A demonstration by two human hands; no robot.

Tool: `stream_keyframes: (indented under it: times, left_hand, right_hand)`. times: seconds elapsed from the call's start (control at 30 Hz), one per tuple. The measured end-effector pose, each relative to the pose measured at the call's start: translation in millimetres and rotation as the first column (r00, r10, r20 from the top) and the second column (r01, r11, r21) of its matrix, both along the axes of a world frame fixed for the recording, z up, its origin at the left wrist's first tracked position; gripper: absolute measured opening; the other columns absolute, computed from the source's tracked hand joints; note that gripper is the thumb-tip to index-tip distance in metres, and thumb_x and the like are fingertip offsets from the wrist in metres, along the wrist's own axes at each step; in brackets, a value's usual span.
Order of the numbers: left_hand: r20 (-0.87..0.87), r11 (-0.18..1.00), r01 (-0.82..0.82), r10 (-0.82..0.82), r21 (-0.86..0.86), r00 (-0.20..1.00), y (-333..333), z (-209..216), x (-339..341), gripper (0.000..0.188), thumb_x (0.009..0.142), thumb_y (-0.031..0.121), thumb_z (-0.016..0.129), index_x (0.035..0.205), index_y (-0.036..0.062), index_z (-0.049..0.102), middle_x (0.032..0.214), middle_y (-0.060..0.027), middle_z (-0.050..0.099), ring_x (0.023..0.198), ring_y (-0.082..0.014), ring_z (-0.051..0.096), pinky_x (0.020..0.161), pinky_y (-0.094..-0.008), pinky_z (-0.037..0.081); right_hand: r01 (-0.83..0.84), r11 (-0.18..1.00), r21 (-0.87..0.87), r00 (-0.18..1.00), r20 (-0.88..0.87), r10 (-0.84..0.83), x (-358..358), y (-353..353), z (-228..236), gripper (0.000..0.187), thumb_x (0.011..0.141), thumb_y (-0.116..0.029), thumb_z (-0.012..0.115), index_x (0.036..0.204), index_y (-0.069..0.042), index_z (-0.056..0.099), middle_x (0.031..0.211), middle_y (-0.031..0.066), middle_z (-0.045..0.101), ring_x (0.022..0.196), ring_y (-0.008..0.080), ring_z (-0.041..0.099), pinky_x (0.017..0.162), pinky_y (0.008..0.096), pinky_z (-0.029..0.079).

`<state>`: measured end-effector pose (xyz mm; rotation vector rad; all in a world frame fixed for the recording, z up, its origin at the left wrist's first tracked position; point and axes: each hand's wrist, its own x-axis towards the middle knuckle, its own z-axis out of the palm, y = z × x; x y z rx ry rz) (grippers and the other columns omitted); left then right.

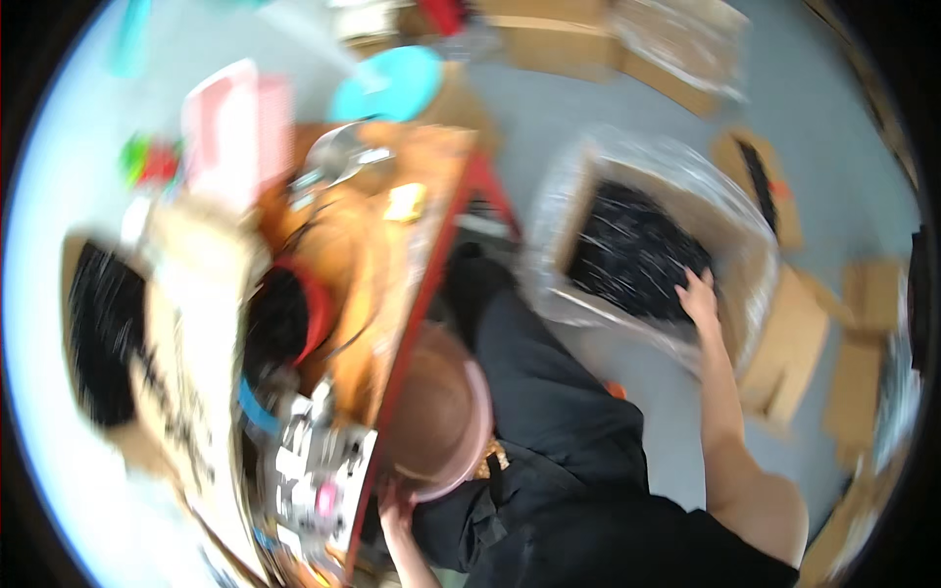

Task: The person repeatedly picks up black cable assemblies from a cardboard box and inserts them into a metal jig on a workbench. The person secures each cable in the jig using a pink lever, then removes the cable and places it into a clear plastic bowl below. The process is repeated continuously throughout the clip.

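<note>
Right hand (698,296) reaches into a plastic-lined box (737,245).

The tabletop (355,253) looks like glossy wood, the basin (479,400) like smooth plastic. The carton (739,259) is matt cardboard, its liner (551,220) shiny, crinkled clear plastic; the black pieces (627,253) gleam (too blurred to name their material). The trousers (544,377) are matt cloth.

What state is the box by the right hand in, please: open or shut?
The box is open: its black contents show from above, and the right hand reaches in.
</note>
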<state>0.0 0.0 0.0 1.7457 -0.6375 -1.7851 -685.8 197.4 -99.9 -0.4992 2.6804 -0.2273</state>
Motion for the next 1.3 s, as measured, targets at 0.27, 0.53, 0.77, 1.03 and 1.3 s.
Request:
stream_keyframes:
  times: [0.27,0.53,0.77,1.03,1.3]
  left_hand:
    - [0.878,0.929,0.369,-0.206,0.037,0.432,78.0,98.6,-37.0,0.075,0.094,0.03,0.063,0.15,-0.004,0.026,0.141,-0.0187,0.049,0.127,-0.0255,0.051,0.105,-0.0301,0.04]
    - [0.014,-0.07,0.002,-0.172,-0.998,0.985,124.7,356.7,-162.4,0.062,0.101,0.035,0.044,0.148,-0.003,0.032,0.151,-0.0206,0.035,0.143,-0.0304,0.031,0.118,-0.0402,0.022]
    - [-0.537,-0.406,-0.73,-0.497,-0.55,0.682,136.1,392.1,-145.4,0.049,0.102,0.019,0.033,0.145,-0.0046,0.036,0.149,-0.0162,0.04,0.14,-0.0234,0.035,0.117,-0.033,0.024]
    - [-0.715,-0.569,-0.812,-0.516,-0.126,0.472,121.0,403.0,-84.8,0.043,0.102,0.0,0.021,0.141,-0.0064,0.039,0.148,-0.0112,0.045,0.138,-0.0155,0.039,0.117,-0.0249,0.027]
    - [-0.719,-0.575,-0.744,-0.35,-0.341,0.6,72.1,348.3,-79.6,0.036,0.096,0.001,0.032,0.128,-0.005,0.048,0.135,-0.0122,0.051,0.126,-0.0187,0.048,0.108,-0.0268,0.036]
  right_hand:
    - [0.131,-0.017,-0.991,0.279,0.021,0.96,173.9,-170.1,296.2,0.03,0.095,-0.03,0.063,0.09,-0.002,0.07,0.084,0.0156,0.069,0.075,0.0216,0.064,0.067,0.0299,0.051]
    - [0.863,-0.072,-0.5,-0.251,-0.547,0.799,401.5,-107.0,481.4,0.034,0.097,-0.035,0.058,0.089,-0.004,0.069,0.092,0.0206,0.069,0.086,0.031,0.068,0.079,0.04,0.056]
    - [0.895,-0.273,-0.353,-0.091,-0.743,0.663,513.5,-96.3,446.1,0.027,0.099,-0.031,0.053,0.095,-0.009,0.069,0.096,0.0164,0.069,0.088,0.0281,0.067,0.081,0.0388,0.055]
    - [0.779,-0.539,-0.32,0.062,-0.816,0.574,566.5,-126.5,405.7,0.023,0.1,-0.025,0.048,0.102,-0.014,0.068,0.101,0.0116,0.068,0.091,0.0247,0.066,0.083,0.0374,0.054]
    - [0.664,-0.715,-0.219,0.194,-0.873,0.448,567.6,-153.6,383.5,0.026,0.102,-0.02,0.043,0.109,-0.019,0.068,0.106,0.0069,0.067,0.093,0.0213,0.065,0.085,0.036,0.053]
